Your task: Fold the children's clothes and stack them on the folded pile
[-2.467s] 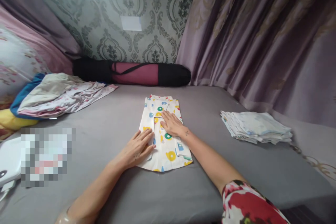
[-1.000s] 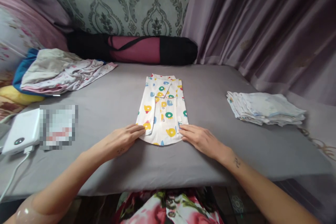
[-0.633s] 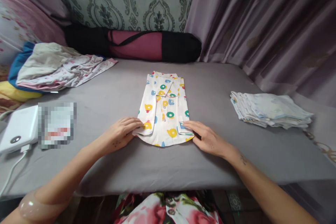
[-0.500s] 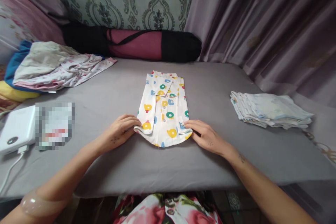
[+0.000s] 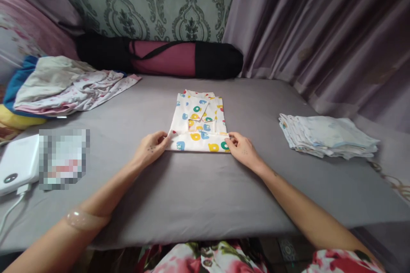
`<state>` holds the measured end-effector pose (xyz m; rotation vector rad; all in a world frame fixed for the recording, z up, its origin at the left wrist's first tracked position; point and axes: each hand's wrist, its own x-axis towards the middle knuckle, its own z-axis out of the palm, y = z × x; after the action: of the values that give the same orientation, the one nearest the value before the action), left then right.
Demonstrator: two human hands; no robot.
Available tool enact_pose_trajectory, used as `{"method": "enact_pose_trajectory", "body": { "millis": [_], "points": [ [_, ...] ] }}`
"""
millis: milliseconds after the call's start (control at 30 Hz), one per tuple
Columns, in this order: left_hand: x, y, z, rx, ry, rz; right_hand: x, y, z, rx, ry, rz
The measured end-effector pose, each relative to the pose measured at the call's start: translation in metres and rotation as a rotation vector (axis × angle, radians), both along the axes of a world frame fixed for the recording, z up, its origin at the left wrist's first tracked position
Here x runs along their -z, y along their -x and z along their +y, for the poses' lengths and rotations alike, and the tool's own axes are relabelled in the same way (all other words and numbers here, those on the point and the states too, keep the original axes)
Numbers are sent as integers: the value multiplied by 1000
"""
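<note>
A small white shirt [image 5: 205,113] with yellow, green, blue and red prints lies in front of me, its collar pointing away. Both sides are tucked inward, and the bottom hem is turned up over the front, making a straight near edge. My left hand [image 5: 151,146] pinches the left end of this turned-up part between thumb and fingers. At the opposite end, my right hand [image 5: 242,148] pinches the right corner in the same way. The shirt's back side is hidden beneath it.
A folded stack of white cloths [image 5: 326,136] lies to the right. To the left are a heap of clothes [image 5: 64,85], a white power bank [image 5: 19,162] with a cable, and a blurred-out packet [image 5: 64,160]. A long black and maroon bag [image 5: 163,57] lies along the wall.
The shirt's curved hem has been lifted and folded up away from me, so the shirt is shorter. Both hands have moved slightly forward with it, still at its two sides.
</note>
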<state>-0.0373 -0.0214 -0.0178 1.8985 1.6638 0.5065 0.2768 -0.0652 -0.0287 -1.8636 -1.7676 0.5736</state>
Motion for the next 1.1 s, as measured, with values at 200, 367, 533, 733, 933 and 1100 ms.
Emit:
{"method": "enact_pose_trajectory", "body": {
  "millis": [200, 367, 533, 733, 933, 1100],
  "points": [
    [1, -4, -3, 7, -43, 70, 1, 8, -8, -33, -14, -223],
    [14, 8, -4, 52, -194, 128, -3, 7, -13, -100, 14, -401],
    [14, 4, -7, 242, -506, 195, -15, 10, -6, -464, -203, -415],
    [18, -27, -9, 457, -458, 182, -23, 27, 24, -922, -147, -421],
    [33, -25, -5, 444, -410, 70, -9, 28, 44, -1054, -85, -372],
    [34, -18, -1, 405, -366, -119, -6, 23, 46, -1077, -51, -349]
  ]
}}
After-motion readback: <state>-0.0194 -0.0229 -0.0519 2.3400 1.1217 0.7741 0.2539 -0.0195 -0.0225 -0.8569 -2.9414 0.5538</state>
